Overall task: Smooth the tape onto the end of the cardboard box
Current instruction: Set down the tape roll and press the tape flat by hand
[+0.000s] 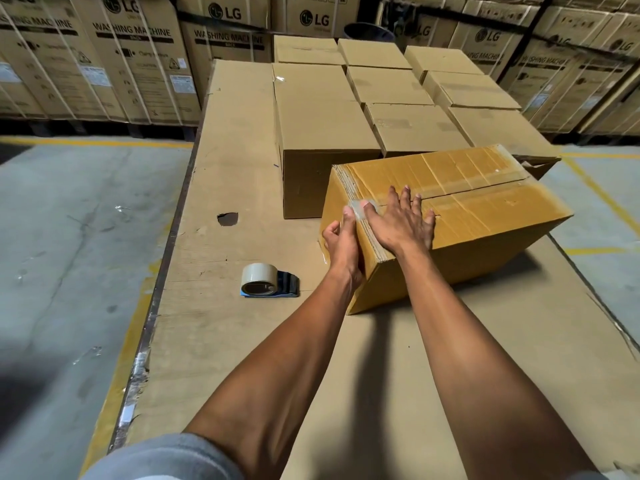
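A brown cardboard box [485, 216] lies on the cardboard-covered work surface, its flaps closed and its top seam covered with clear tape [460, 199]. My right hand [403, 221] rests flat on the box's top near the left end, fingers spread, thumb on the tape at the edge. My left hand [341, 242] presses against the box's left end face, thumb up on the tape where it folds over the edge. Neither hand grips anything.
A tape dispenser with a roll [266, 280] lies on the work surface [225, 323] left of the box. Several closed cartons [322, 109] stand behind. Stacked washing machine cartons [131, 57] line the back. Concrete floor with yellow lines lies on both sides.
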The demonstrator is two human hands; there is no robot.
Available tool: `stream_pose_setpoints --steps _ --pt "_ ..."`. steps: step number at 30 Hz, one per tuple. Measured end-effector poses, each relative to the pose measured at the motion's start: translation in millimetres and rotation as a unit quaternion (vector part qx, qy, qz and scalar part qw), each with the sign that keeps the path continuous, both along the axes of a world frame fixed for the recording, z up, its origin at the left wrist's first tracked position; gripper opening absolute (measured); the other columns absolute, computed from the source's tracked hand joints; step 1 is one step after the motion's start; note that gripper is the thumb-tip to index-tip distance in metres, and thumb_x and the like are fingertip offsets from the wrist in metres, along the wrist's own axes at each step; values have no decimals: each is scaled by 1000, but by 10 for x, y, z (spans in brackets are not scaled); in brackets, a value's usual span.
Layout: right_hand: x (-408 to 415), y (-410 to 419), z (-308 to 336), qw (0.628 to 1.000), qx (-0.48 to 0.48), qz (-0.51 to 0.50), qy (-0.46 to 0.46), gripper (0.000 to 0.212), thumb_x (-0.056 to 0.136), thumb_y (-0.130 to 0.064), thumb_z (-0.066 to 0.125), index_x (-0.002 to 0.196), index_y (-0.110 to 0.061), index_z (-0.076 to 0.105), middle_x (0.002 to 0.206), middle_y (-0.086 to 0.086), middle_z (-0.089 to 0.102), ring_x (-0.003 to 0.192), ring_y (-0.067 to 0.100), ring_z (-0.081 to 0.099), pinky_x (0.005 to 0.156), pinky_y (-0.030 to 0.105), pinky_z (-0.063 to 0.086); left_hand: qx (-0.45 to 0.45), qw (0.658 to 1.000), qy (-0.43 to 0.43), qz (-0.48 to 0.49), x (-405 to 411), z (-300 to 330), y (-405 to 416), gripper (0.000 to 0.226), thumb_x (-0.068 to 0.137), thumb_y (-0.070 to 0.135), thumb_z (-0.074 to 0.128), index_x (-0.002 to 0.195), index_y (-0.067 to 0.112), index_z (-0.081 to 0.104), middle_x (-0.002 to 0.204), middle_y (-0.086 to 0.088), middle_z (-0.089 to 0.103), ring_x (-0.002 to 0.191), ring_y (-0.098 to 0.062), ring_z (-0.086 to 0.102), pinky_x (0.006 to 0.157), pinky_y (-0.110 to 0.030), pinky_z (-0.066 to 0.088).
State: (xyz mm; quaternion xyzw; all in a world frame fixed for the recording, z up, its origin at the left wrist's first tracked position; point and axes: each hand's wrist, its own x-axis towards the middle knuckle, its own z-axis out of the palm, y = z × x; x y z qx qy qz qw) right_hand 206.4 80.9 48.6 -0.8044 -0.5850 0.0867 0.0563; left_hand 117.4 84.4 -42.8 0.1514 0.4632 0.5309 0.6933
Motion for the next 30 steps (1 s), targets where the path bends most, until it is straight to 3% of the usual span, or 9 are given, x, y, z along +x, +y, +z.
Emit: stream_pose_setpoints --steps 4,9,12,16,18,21,25,28,30 --pt "-14 23 -18 1000 -6 3 -3 77 103 -67 20 168 -29 5 176 7 -5 163 31 -3 129 59 -3 -2 1000 28 3 1 -112 71 35 108 56 59 126 28 52 130 -14 70 121 -32 72 111 -58 57" --pt "-53 95 6 1000 5 -14 -7 83 100 -71 19 169 -26 8 177 8 0 163 32 0 128 59 0 2 998 62 -20 -112 90 100 35 114 50 51 134 22 50 125 -12 69 113 -28 71 104 -53 60" --pt "-86 106 5 1000 16 -21 -2 89 97 -76 15 169 -24 10 177 9 2 163 33 2 128 60 1 8 996 88 -34 -177 144 75 52 110 60 52 143 20 50 116 -7 69 103 -21 70 89 -44 60" --pt "-80 89 29 999 12 -28 8 107 85 -92 12 168 -25 10 176 7 1 163 32 1 126 60 -2 17 997 68 -23 14 -98 199 106 64 99 72 142 29 59 136 -10 73 125 -30 71 110 -60 54" --pt "-67 91 8 1000 11 -24 3 98 90 -86 17 168 -26 11 176 9 2 163 33 2 127 61 0 11 998 50 -18 58 -164 238 94 71 90 77 138 27 59 133 -14 76 122 -33 75 109 -60 58" --pt "-66 119 -34 1000 9 -12 1 77 100 -67 20 168 -31 10 176 11 2 163 36 3 127 63 1 19 999 40 11 46 -151 226 56 92 63 65 134 26 58 131 -17 75 121 -36 76 109 -61 58" --pt "-74 142 -34 1000 13 -5 -5 68 105 -49 20 168 -28 9 176 12 2 162 38 3 126 66 3 1 998 65 18 17 -217 258 34 102 48 52 133 37 58 136 -11 70 123 -32 72 111 -58 57" --pt "-89 111 -33 1000 7 -6 2 92 96 -76 14 169 -21 6 176 11 -2 162 37 0 126 65 -3 18 998 53 17 7 -63 102 33 109 47 53 139 33 54 132 -8 69 116 -23 70 104 -48 59" --pt "-82 103 -25 1000 1 -5 7 109 86 -90 13 169 -20 5 176 11 -4 162 37 -3 124 64 -6 35 998 48 8 32 -7 35 53 108 60 57 149 29 48 127 0 68 110 -11 65 100 -38 55"
